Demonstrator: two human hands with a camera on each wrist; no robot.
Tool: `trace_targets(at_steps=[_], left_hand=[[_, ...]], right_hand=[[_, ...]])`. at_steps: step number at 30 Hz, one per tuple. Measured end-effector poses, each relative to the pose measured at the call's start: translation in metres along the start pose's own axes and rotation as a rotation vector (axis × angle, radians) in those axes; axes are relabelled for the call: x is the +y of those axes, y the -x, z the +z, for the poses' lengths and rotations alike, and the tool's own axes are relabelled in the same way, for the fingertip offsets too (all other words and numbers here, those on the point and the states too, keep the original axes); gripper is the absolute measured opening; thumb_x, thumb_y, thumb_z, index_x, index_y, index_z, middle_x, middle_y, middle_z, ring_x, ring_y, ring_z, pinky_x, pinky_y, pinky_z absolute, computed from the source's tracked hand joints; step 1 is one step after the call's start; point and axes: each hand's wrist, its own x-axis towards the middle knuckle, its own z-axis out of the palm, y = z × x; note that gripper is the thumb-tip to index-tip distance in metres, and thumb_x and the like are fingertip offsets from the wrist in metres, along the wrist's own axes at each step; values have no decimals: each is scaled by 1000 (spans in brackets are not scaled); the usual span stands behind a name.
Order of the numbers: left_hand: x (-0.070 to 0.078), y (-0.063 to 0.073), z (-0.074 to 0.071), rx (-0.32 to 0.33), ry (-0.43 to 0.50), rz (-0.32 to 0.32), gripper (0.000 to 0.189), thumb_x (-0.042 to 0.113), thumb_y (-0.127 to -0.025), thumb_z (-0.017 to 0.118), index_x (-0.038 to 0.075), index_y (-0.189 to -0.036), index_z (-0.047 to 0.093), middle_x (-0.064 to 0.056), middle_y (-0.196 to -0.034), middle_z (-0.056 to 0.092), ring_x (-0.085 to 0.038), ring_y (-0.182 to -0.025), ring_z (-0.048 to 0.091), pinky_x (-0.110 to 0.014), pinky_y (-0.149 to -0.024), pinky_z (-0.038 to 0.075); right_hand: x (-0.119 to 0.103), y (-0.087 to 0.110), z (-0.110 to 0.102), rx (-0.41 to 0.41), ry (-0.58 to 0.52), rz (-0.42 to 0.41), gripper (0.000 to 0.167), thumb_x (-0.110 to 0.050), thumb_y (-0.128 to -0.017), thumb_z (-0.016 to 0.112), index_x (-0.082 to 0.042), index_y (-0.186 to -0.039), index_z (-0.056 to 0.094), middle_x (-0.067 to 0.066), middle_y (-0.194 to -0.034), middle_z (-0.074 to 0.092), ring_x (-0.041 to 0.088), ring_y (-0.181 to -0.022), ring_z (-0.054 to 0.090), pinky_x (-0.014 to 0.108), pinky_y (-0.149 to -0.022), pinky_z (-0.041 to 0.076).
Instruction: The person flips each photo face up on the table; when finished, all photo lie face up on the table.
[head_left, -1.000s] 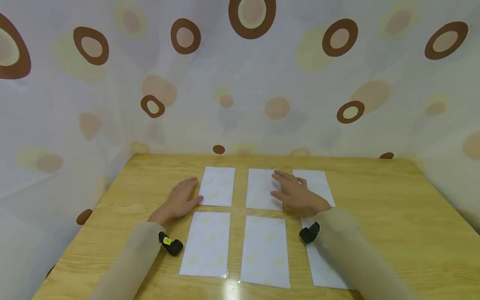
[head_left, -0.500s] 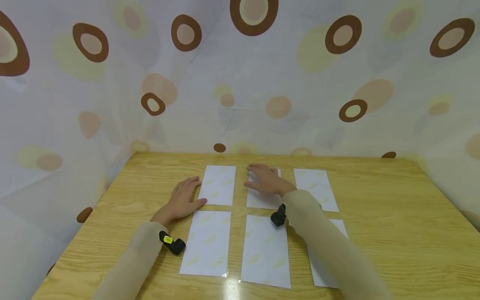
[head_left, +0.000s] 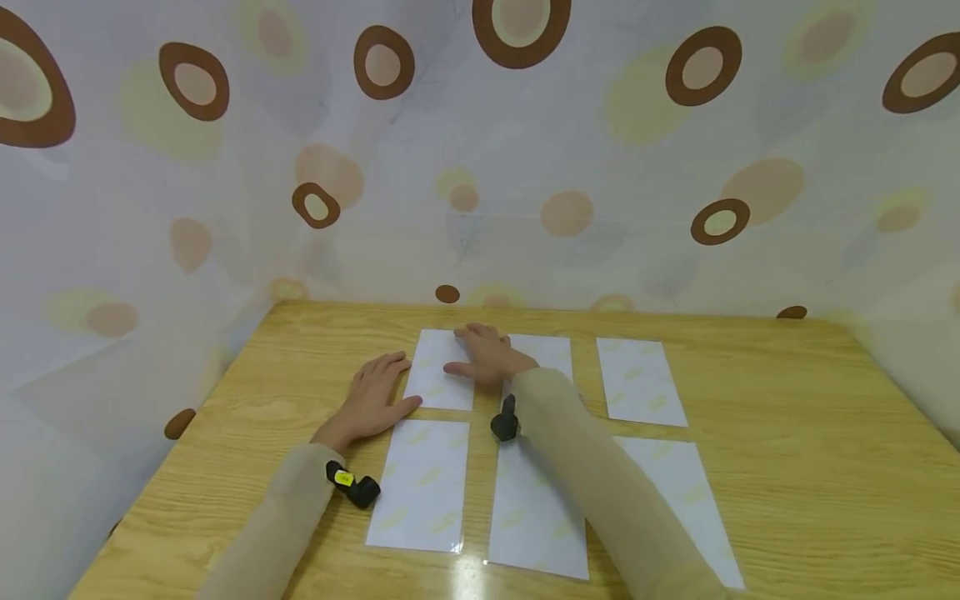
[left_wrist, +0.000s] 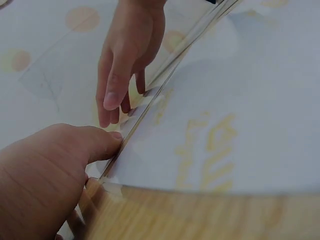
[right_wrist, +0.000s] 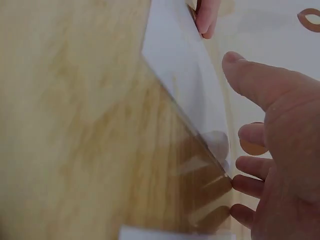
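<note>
A white rectangular sheet (head_left: 437, 390) with faint yellow marks lies flat at the back left of the wooden table. My left hand (head_left: 375, 402) rests along its left side, fingers extended and thumb at the edge. In the left wrist view, the left thumb (left_wrist: 105, 142) touches the glossy rim of a sheet (left_wrist: 260, 110). My right hand (head_left: 489, 357) reaches across to the same sheet's right side, fingers spread, partly covering it and the back middle sheet (head_left: 555, 354). In the right wrist view, the right fingertips (right_wrist: 245, 185) meet a sheet's edge (right_wrist: 175, 70).
More matching sheets lie in two rows: front left (head_left: 422, 483), front middle (head_left: 528, 529), back right (head_left: 641, 383) and front right (head_left: 686, 492). The right sleeve (head_left: 600, 475) crosses over the front middle sheet. A patterned white curtain (head_left: 480, 167) stands behind the wooden table (head_left: 795, 450).
My right hand has moved left, from between the back middle and back right sheets to the back left sheet's right side. The left hand stays in place. The view has shifted slightly.
</note>
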Motion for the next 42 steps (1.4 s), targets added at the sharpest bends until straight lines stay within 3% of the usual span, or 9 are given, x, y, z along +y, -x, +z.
trace_targets(at_steps=[11,18,25,30,42], left_hand=[[5,0,-1,-9,-2,-16,63,34,-92,60,-2,-140,42,-21,-151,34,-41,-140,26,-62,-113,14],[5,1,-2,-2,-1,-21,62,34,-92,60,-2,-140,42,-21,-151,33,-41,-140,25,-62,-112,14],[4,1,-1,-2,-4,-19,63,34,-92,60,-2,-141,42,-20,-151,34,-41,-140,26,-62,-112,16],[4,1,-2,15,-11,-7,63,33,-92,61,-2,-140,42,-21,-150,35,-41,-139,27,-63,-111,16],[3,1,0,24,-1,-3,60,31,-92,60,-2,-139,44,-21,-149,36,-41,-137,29,-63,-110,18]], right_hand=[[-6,-5,-10,-6,23,41,84,-50,-84,69,-8,-148,36,15,-152,31,34,-141,25,53,-115,21],[-8,-14,-12,-4,74,75,92,-55,-76,75,-12,-148,36,12,-148,35,29,-138,30,46,-113,29],[-10,-17,-17,-20,96,147,101,-62,-68,77,-14,-147,38,16,-146,34,32,-136,32,47,-109,36],[-13,-20,-21,-15,114,146,101,-60,-65,81,-7,-143,43,17,-138,41,31,-129,39,43,-108,37],[-10,-28,-20,-41,160,177,98,-63,-61,81,-4,-134,51,18,-134,46,32,-128,39,43,-108,37]])
